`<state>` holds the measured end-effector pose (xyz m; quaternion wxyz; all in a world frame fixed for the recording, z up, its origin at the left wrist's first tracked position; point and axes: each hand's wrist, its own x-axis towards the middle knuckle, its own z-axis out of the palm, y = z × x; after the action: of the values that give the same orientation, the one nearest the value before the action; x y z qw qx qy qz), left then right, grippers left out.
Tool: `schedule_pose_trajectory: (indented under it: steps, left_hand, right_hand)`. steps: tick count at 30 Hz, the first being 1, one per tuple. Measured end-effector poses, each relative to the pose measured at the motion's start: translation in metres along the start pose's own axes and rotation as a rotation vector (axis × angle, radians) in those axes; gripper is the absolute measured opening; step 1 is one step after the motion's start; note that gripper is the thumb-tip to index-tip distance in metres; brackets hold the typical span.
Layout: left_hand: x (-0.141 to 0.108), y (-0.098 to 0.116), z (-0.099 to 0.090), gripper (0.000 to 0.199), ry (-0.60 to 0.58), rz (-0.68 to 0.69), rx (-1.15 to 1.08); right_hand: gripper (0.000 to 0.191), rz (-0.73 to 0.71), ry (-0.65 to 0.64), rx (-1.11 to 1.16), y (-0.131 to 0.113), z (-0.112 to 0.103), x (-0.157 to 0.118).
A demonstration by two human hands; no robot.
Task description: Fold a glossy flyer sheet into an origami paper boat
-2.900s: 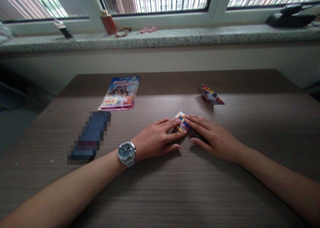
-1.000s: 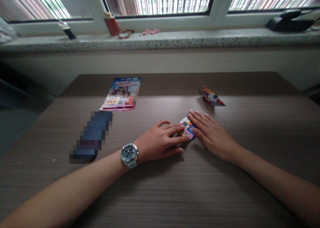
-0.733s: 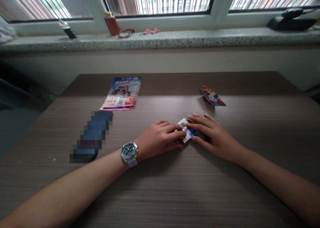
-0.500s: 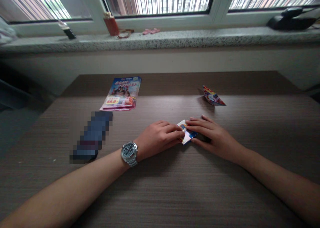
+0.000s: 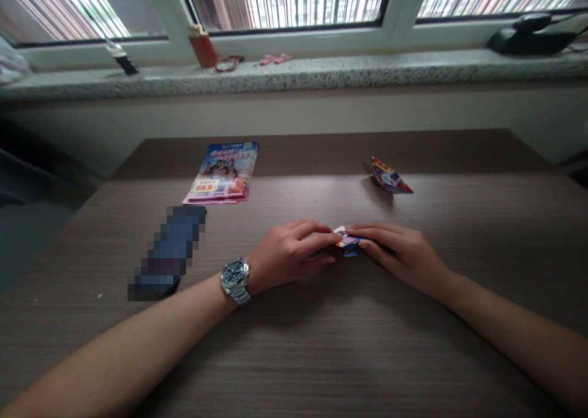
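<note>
- Glossy folded paper [image 5: 350,242], printed in blue, white and pink, is shown on the table top [image 5: 321,350], between both hands and right of the table's middle.
- Left hand [image 5: 288,253]: fingers are curled, with the tips pressed against the paper's left end; a steel wristwatch [image 5: 235,280] is worn above it.
- Right hand [image 5: 399,254]: fingers are extended and laid over the right end, hiding much of the paper.
- Handling (judged): the paper is considered light, thin and easily creased, its slick face liable to slip; hold is best taken at the folded edges.
- Nearby: a paper boat [image 5: 389,177] is placed toward the far edge, a printed leaflet [image 5: 220,172] left of it, and a pixelated dark oblong [image 5: 171,253] nearer the left edge.
</note>
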<state>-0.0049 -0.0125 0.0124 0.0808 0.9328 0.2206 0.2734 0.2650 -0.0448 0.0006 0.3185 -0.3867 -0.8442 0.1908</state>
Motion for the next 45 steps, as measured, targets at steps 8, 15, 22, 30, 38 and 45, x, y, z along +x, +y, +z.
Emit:
schedule_pose_trajectory:
  steps: [8, 15, 22, 30, 38, 45]
  left_hand:
    - [-0.003, 0.001, 0.0, 0.024, 0.09, -0.071, -0.062]
    - [-0.003, 0.001, 0.004, 0.028, 0.183, -0.174, -0.164]
    - [0.0, -0.001, 0.007, 0.042, 0.149, -0.255, -0.245]
    - [-0.001, -0.006, 0.01, 0.029, 0.035, -0.205, -0.087]
    - [0.0, -0.008, 0.011, 0.023, -0.076, -0.22, -0.022]
    - [0.0, -0.007, 0.011, 0.023, -0.063, -0.254, 0.02]
  right_hand:
    - [0.026, 0.013, 0.029, 0.037, 0.0, -0.001, 0.002]
    - [0.03, 0.119, 0.11, 0.065, -0.002, 0.001, -0.001]
    - [0.03, 0.185, 0.097, 0.093, -0.003, 0.004, -0.001]
    - [0.03, 0.134, 0.014, 0.01, -0.002, 0.002, 0.005]
    - [0.027, 0.094, 0.004, -0.051, 0.005, 0.01, 0.006]
    - [0.022, -0.012, 0.04, -0.133, 0.0, 0.009, 0.003]
